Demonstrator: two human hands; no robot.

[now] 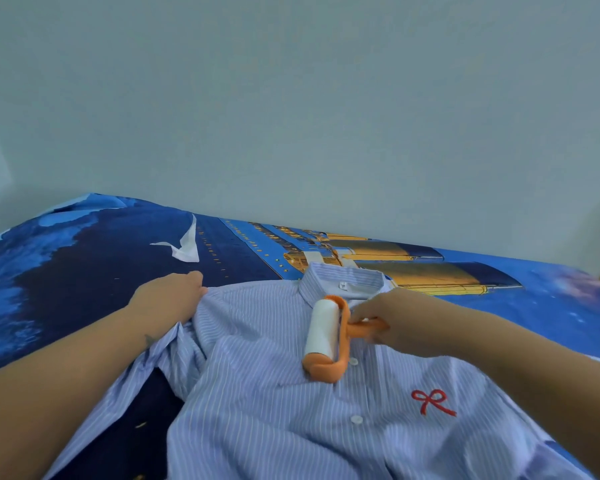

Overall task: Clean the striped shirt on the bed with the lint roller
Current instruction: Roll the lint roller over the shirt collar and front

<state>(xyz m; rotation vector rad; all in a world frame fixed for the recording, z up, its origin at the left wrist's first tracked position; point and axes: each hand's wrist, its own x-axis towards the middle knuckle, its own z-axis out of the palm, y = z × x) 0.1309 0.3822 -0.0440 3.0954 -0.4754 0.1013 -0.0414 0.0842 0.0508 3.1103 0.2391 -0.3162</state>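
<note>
A light blue striped shirt (267, 403) with white buttons and a red embroidered bow lies front-up on the bed, collar toward the wall. The lint roller (321, 336), white roll in an orange frame, rests on the shirt's chest just below the collar. My right hand (392, 320) grips its orange handle from the right. My left hand (168, 296) holds the shirt's shoulder at its left edge, fingers curled into the fabric.
The bed (84, 271) has a dark blue sheet printed with a ship. A crumpled white sheet of paper (186, 245) lies on it beyond my left hand. A plain pale wall (291, 116) runs along the bed's far side.
</note>
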